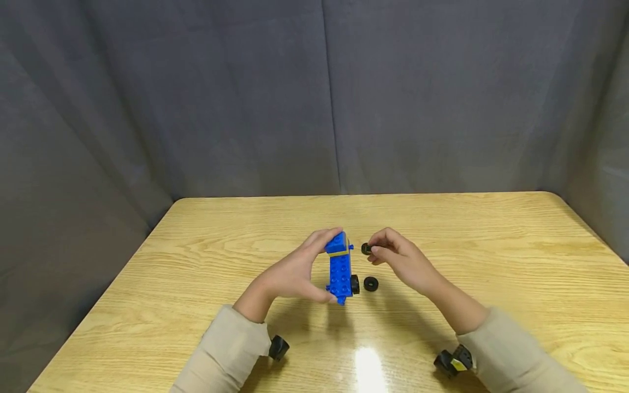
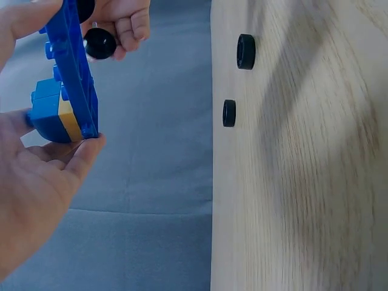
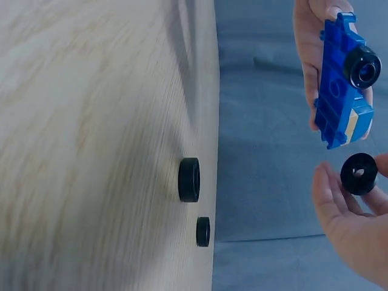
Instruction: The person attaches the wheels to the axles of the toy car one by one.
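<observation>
My left hand point(image 1: 295, 271) holds a blue toy brick car point(image 1: 339, 275) above the table, thumb at its near end and fingers at its far end. The car has a raised block with a yellow layer at the far end. A black wheel point(image 1: 355, 284) is fitted on its right side at the near end; at the far end on that side a small blue axle stub point(image 1: 351, 247) is bare. To the right of the car, my right hand point(image 1: 405, 265) pinches a loose black wheel point(image 3: 347, 173) between thumb and fingers, apart from the stub.
On the wooden table point(image 1: 196, 273) lies a black wheel point(image 1: 371, 284), just right of the car in the head view. Both wrist views show a second wheel point(image 3: 204, 232) farther back on the tabletop. Grey curtains point(image 1: 245, 98) hang behind the table and along its sides.
</observation>
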